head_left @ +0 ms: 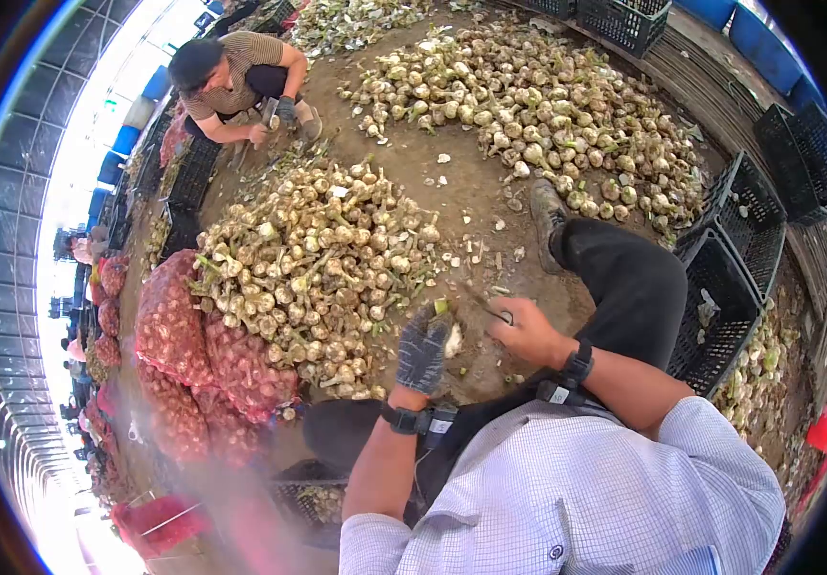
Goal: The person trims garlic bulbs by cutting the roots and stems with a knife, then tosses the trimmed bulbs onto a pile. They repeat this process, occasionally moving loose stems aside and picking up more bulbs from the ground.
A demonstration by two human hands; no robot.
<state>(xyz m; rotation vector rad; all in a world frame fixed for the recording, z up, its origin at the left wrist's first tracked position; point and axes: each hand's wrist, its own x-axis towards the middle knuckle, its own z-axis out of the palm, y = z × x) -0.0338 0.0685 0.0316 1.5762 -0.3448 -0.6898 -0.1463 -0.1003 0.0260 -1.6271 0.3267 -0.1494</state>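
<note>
My left hand (423, 353), in a grey glove, is closed around a garlic bulb (454, 341); its cut green stem end shows above the fingers. Bare and closed, my right hand (521, 331) grips a small knife (481, 301) whose blade points up and left, just right of the bulb. Beyond my left hand lies a large heap of garlic (318, 259) with stems. A second heap (548, 105) spreads past my right foot. Trimmed stem bits and peel are scattered on the dirt floor (452, 206) between the heaps.
Red mesh sacks full of garlic (174, 321) lean at the left heap. Black plastic crates (720, 321) stand right of my knee. A co-worker (241, 81) crouches at the upper left, holding a tool near the floor. More crates (624, 24) line the back edge.
</note>
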